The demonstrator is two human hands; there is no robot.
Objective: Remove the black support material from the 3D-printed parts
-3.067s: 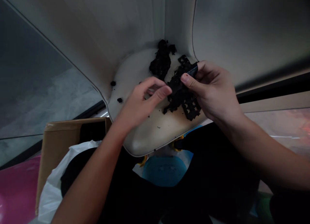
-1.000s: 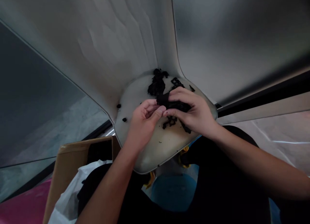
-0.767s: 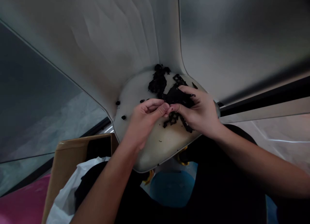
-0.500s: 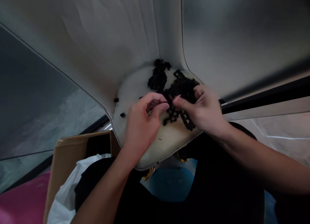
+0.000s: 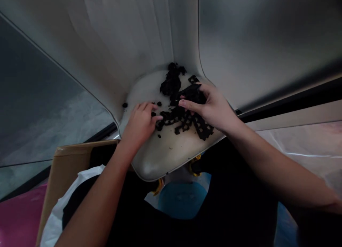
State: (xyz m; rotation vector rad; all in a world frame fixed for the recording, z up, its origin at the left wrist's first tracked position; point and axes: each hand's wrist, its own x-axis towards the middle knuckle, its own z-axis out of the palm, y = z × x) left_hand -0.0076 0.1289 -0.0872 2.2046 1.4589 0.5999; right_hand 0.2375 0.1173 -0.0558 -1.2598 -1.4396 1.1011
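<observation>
A torn black lattice sheet [image 5: 184, 119] lies across a cream moulded shell seat [image 5: 165, 158], with its strands spreading left. My right hand [image 5: 211, 106] is shut on a raised dark piece of it [image 5: 192, 93], between thumb and fingers. My left hand [image 5: 140, 122] rests flat on the seat, fingers apart, with its fingertips at the lattice's left end. Behind both hands sits a lumpy black clump [image 5: 172, 85], and a few crumbs [image 5: 124, 105] are scattered near the seat's left edge.
Curved pale walls rise behind the seat. Below left stands an open cardboard box [image 5: 72, 152] with a white plastic bag [image 5: 60, 208]. A round blue object [image 5: 181, 200] lies below the seat's front edge, and a pink surface [image 5: 18, 215] lies at the lower left.
My left hand has left the right hand's side and moved left and down onto the seat. The lattice now stretches further left, and my right hand has shifted up and left, gathering the black piece.
</observation>
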